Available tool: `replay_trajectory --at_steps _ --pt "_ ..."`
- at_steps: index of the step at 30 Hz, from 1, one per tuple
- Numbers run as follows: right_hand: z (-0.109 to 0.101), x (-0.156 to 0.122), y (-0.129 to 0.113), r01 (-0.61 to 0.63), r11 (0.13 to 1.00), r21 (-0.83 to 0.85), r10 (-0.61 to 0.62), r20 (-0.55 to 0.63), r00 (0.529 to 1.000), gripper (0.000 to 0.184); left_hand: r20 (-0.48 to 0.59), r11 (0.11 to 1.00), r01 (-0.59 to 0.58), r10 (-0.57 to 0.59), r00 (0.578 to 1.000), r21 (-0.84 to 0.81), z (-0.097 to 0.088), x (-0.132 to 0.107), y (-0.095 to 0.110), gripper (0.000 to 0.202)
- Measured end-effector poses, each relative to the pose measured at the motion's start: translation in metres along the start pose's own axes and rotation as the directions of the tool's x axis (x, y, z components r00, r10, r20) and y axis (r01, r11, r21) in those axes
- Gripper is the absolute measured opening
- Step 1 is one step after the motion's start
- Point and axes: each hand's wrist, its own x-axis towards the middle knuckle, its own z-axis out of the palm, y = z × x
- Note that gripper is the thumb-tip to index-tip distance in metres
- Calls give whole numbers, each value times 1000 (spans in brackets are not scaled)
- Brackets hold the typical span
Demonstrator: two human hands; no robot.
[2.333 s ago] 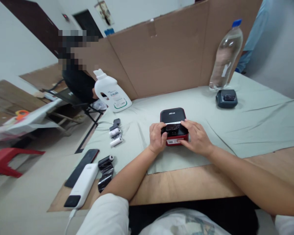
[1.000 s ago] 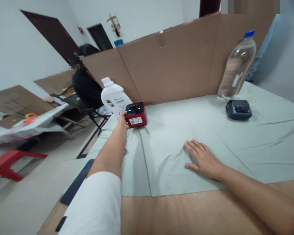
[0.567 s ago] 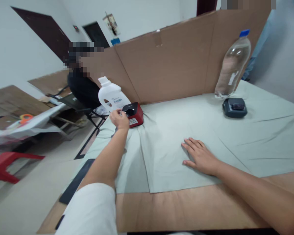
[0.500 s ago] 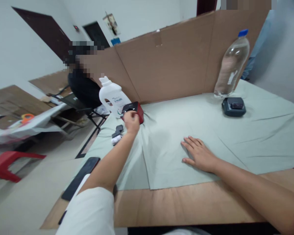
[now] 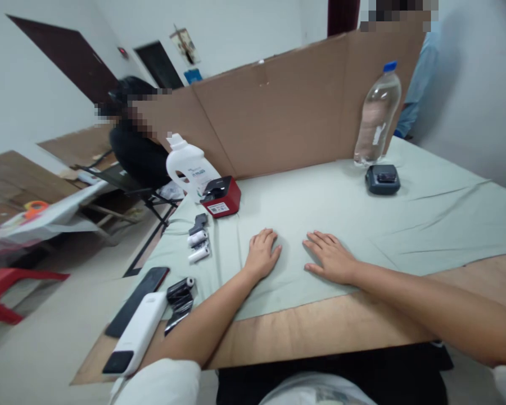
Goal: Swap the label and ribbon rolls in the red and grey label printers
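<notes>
The left hand has released the boxy red-and-black plastic device beyond it; that hand and the right hand alongside lie spread, empty, free.

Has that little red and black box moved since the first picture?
Yes. The box has moved left and farther away, toward the white jug, which it now partly hides.

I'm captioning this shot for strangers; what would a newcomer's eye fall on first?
Probably the left hand and right hand, lying open and palm-down side by side on the pale cloth. Then the bright red-and-black device, farther back on the left, just in front of the white jug. At the back right, the tall blue-capped bottle stands out against the brown cardboard panel.
</notes>
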Motion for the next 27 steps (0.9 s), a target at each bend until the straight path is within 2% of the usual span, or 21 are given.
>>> replay_trajectory --at_steps 2,3,5,7,9,11,13,16,19,21,22,23,25,27 --pt "-8 9 13 -16 1000 0 16 24 1000 71 30 1000 -8 7 1000 28 1 0 1 33" --pt "-15 16 24 -61 998 -10 61 15 998 71 39 999 -9 7 999 38 1 1 1 33" --pt "-34 33 56 -262 964 -47 256 -109 961 69 44 999 -13 11 999 49 2 2 1 33" --pt "-54 49 98 -476 878 -53 442 -292 848 71 42 998 -22 20 999 50 2 3 0 33" --pt "-71 59 142 -644 765 -18 578 -422 698 76 34 999 -25 23 999 48 2 3 -2 32" --pt "-81 62 182 -764 644 32 686 -467 559 85 28 999 -25 23 999 44 2 3 -2 31" --pt "-84 60 210 -834 541 108 783 -426 453 92 29 999 -24 23 999 41 2 4 -2 30" --pt "-81 55 227 -851 479 216 855 -336 396 91 33 999 -25 24 999 34 2 4 -2 30" --pt "-80 54 220 -843 456 286 872 -331 360 86 36 999 -24 23 999 27 2 4 -1 31" --pt "-82 56 206 -809 466 359 874 -327 358 82 38 1000 -21 21 999 16 2 4 -1 31" --pt "-83 57 197 -772 494 399 863 -330 382 80 37 1000 -19 18 999 3 2 4 -1 31" --pt "-84 57 186 -720 541 434 839 -340 425 78 31 1000 -12 13 999 -20 1 4 0 30" --pt "-84 55 158 -574 674 465 738 -383 556 74 12 992 19 -18 1000 -121 -2 6 3 29" --pt "-80 50 121 -408 788 461 598 -417 685 73 27 935 107 -104 994 -339 -7 9 11 31"
